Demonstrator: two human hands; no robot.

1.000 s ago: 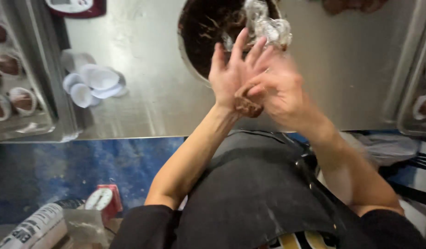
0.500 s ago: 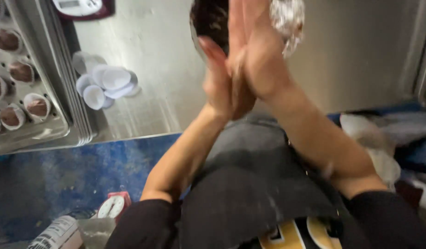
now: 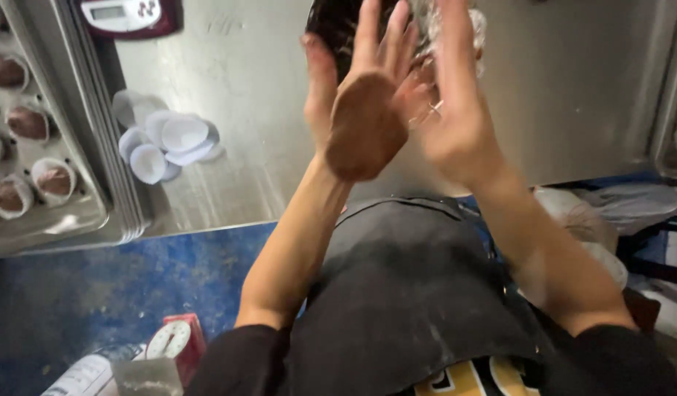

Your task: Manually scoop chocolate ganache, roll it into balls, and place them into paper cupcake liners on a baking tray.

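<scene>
Since half a second ago the palms have parted: pressed flat together then, they now stand apart, baring a flattened brown dough disc (image 3: 366,126) on the left hand (image 3: 353,95).

Beneath and beyond both hands runs the stainless steel worktable (image 3: 265,147). Well off to the left of the left hand sits a metal baking tray (image 3: 52,216) with brown dough portions in paper cups (image 3: 54,178), probably kept there within easy reach. Just beyond the fingertips is a dark bowl (image 3: 331,26), with what looks like crumpled foil or plastic wrap (image 3: 474,26) behind the right hand, too blurred to be sure. Between tray and left hand lies a loose cluster of empty white paper baking cups (image 3: 166,136).

The left hand is wide open, fingers up and spread, palm turned towards the other hand, so the disc clings to it without any grip. The right hand (image 3: 456,110) is likewise open and flat, fingers straight, holding nothing, close beside the disc. Both forearms rise steeply from the apron (image 3: 412,293).
</scene>
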